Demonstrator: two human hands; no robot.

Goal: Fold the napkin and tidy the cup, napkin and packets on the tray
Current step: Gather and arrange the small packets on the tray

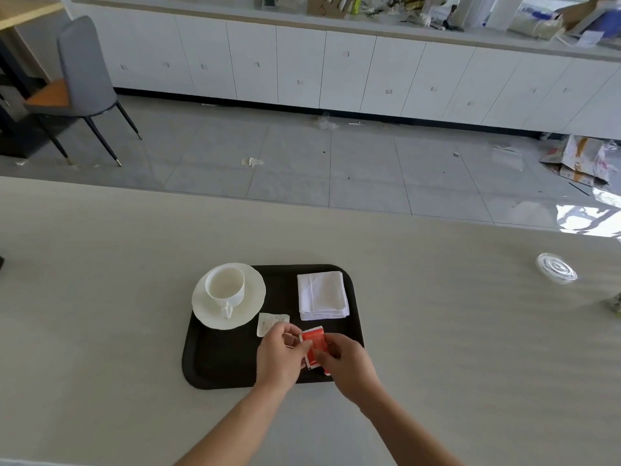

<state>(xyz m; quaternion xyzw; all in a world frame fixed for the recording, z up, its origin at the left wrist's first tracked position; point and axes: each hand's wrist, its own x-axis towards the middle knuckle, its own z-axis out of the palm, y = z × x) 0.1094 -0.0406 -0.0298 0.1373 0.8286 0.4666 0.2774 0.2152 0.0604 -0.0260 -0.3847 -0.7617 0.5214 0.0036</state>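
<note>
A black tray point(218, 361) lies on the beige table. At its far left a white cup point(225, 286) stands on a white saucer point(250, 297). A folded white napkin point(322, 295) rests at the tray's far right. A white packet point(270, 321) lies flat near the tray's middle, partly under my left hand. Over the tray's near right part, my left hand point(280, 359) and my right hand point(346, 363) both pinch a red packet point(314, 344). A second red edge shows just beneath it.
A clear plastic lid point(556, 268) lies on the table far to the right, with a small greenish item point(615, 305) at the right edge. Beyond the table are a tiled floor, a grey chair point(84, 82) and white cabinets.
</note>
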